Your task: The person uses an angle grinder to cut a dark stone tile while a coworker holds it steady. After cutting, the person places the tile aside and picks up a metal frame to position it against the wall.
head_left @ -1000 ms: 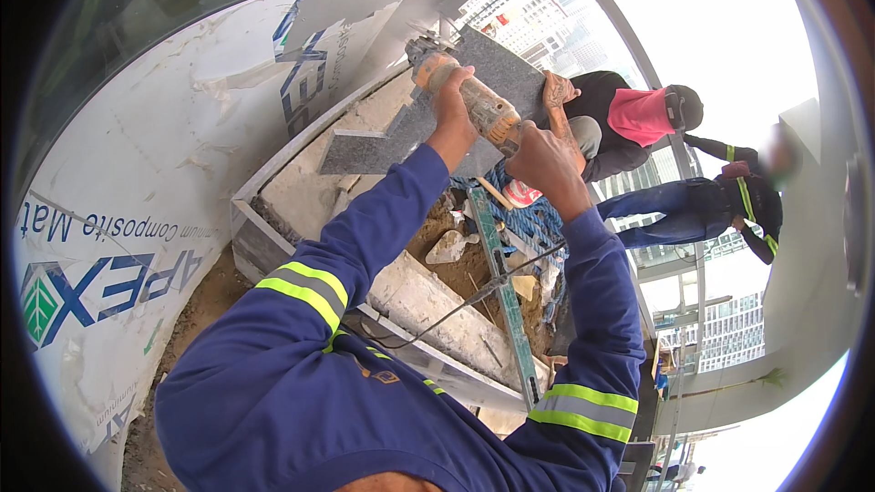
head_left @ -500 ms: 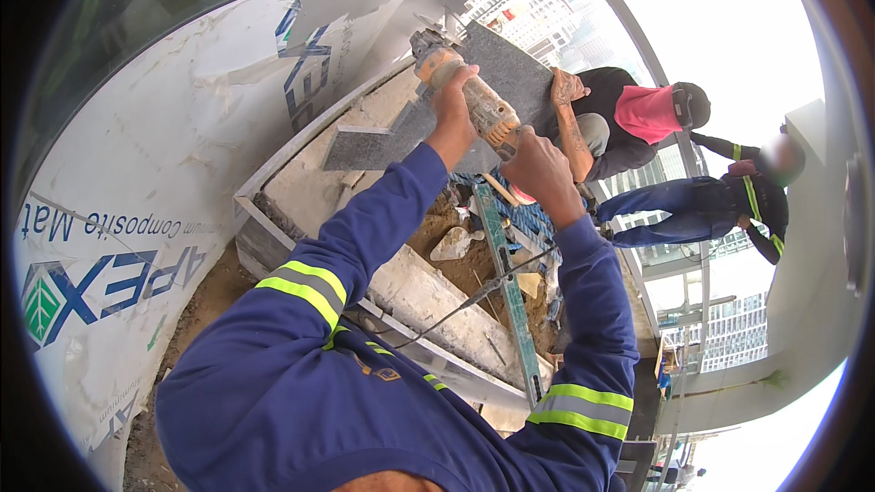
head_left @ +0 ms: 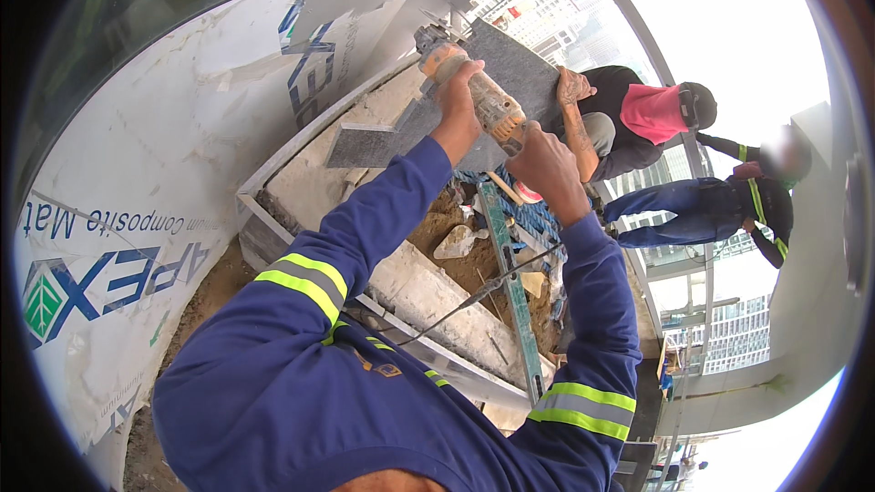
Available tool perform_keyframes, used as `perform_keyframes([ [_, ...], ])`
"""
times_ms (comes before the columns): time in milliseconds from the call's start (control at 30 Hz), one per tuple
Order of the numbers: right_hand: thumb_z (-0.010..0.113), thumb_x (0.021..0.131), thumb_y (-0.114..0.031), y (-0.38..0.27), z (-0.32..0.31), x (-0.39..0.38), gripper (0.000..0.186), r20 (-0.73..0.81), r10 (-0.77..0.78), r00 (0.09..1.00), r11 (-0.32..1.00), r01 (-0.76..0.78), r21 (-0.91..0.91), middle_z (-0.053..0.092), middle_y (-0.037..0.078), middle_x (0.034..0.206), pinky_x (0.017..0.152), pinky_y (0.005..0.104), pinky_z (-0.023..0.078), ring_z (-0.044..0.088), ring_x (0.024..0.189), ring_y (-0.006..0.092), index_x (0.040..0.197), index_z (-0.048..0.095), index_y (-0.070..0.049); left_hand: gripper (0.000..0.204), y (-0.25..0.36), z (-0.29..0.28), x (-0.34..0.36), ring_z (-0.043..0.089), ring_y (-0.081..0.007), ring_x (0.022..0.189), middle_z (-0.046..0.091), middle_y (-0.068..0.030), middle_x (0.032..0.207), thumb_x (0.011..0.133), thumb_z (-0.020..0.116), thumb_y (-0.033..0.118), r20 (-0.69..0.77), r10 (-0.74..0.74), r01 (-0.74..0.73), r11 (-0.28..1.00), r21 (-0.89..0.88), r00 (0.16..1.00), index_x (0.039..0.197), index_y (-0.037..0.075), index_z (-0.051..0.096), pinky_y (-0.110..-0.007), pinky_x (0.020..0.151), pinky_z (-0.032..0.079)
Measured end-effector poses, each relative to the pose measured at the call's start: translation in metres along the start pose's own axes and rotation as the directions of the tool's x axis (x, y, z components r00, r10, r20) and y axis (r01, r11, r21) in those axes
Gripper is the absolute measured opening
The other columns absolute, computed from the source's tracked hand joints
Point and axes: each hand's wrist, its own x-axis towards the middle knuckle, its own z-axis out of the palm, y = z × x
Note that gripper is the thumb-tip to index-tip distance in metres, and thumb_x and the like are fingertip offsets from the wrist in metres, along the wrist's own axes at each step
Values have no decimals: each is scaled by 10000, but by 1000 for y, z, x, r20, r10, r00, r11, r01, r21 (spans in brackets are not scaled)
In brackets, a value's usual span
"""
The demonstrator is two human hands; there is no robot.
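My left hand (head_left: 458, 100) is closed round the body of a dusty orange angle grinder (head_left: 485, 100), near its head. My right hand (head_left: 540, 166) grips the grinder's rear end, with a cable hanging below. The grinder's disc lies at the edge of a dark grey speckled stone slab (head_left: 521, 62). A crouching co-worker's hand (head_left: 572, 87) holds that slab at its right. A notched grey piece (head_left: 369, 144) sticks out left of the grinder, over a concrete ledge (head_left: 326, 191).
A white printed panel (head_left: 146, 155) lines the left. Below my hands lie a green metal bar (head_left: 515, 296), blue rope (head_left: 545, 228), sand and rubble. The crouching co-worker (head_left: 629, 123) is at right, another person (head_left: 738, 205) stands beyond, and windows run behind them.
The grinder, both my hands and the slab have shifted slightly right and up in the view. The crouching co-worker and the person behind also appear a little farther right.
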Motion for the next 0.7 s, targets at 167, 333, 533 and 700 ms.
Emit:
perform_keyframes([
  [167,648,790,-83,-2,0,-3,241,9,13,1000,1000,-13,-16,715,292,873,758,510,577,727,830,447,978,584,54,420,-2,-4,-4,641,-271,794,549,-87,947,819,763,208,3,-2,2,1000,19,1000,1140,88,520,-468,684,582],
  [333,662,777,-110,3,2,-6,281,-12,42,999,998,-42,-46,711,294,873,763,521,564,717,850,455,990,580,54,430,-9,-9,-3,644,-283,786,558,-102,927,833,755,227,94,-22,27,998,-50,995,1150,77,508,-475,714,581],
  [533,643,788,-95,9,-7,-3,257,-4,-1,1000,1000,1,-14,710,294,856,764,515,569,720,833,454,984,582,58,436,-5,4,-1,643,-285,792,554,-101,924,839,746,226,55,-9,9,1000,5,998,1166,78,499,-484,733,581],
  [700,619,799,-77,4,3,-5,219,-24,-1,1000,1000,1,1,709,294,845,756,509,576,723,813,451,964,586,63,485,-5,-3,-3,637,-220,831,571,-66,1002,781,796,198,24,-34,34,999,21,999,1190,58,575,-415,732,561],
])
